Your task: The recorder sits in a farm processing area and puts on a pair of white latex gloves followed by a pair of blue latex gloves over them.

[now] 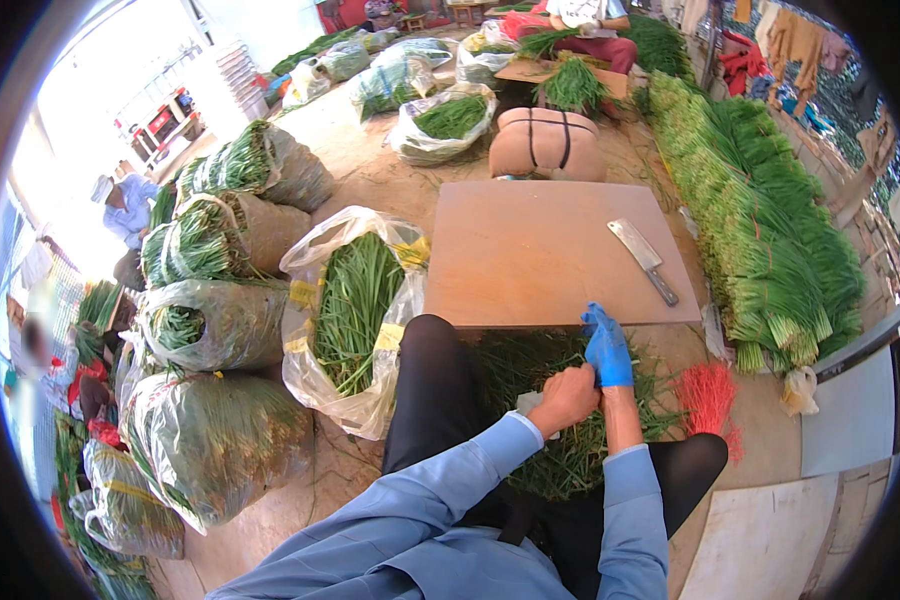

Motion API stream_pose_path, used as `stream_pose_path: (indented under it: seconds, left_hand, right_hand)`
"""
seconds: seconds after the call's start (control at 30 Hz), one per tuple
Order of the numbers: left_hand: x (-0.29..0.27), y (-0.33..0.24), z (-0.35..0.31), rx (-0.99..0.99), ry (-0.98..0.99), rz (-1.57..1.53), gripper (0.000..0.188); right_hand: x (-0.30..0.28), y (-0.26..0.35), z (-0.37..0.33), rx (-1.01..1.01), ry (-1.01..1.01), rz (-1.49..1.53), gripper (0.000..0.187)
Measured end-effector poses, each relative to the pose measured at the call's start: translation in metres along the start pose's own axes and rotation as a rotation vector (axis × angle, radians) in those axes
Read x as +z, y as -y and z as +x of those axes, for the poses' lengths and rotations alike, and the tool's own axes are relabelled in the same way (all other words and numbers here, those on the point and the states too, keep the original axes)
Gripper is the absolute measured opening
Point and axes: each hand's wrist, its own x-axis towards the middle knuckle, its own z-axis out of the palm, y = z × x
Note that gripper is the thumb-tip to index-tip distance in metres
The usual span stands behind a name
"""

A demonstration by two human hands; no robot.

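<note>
My right hand (607, 352) wears a blue disposable glove, its fingers pointing up toward the near edge of a brown board (530, 255). Bare and closed, my left hand (567, 400) grips the cuff of that glove at the right wrist. A cleaver (638, 255) with a dark handle lies on the board's right part. Beneath my hands, between my legs, is a heap of loose green leaves (560, 465). A bunch of thin red ties (705, 395) lies beside my right knee.
An opened clear bag (355, 310) of green stalks stands left of the board, with several stuffed bags (220, 440) beyond it. Long rows of bundled greens (760, 220) line the right side. A strapped tan cushion (547, 143) sits behind the board. Other people (125, 210) sit farther off.
</note>
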Motion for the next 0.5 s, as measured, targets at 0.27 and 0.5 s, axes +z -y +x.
stream_pose_path:
  seconds: [0.27,0.5]
  left_hand:
    - [0.008,0.014,-0.013,0.292,0.053,-0.109,0.026]
    - [0.022,0.026,-0.014,0.373,-0.008,-0.204,0.027]
  right_hand:
    - [0.003,0.024,-0.024,-0.270,0.373,-0.118,0.031]
    - [0.001,-0.004,-0.022,-0.340,0.260,-0.344,0.035]
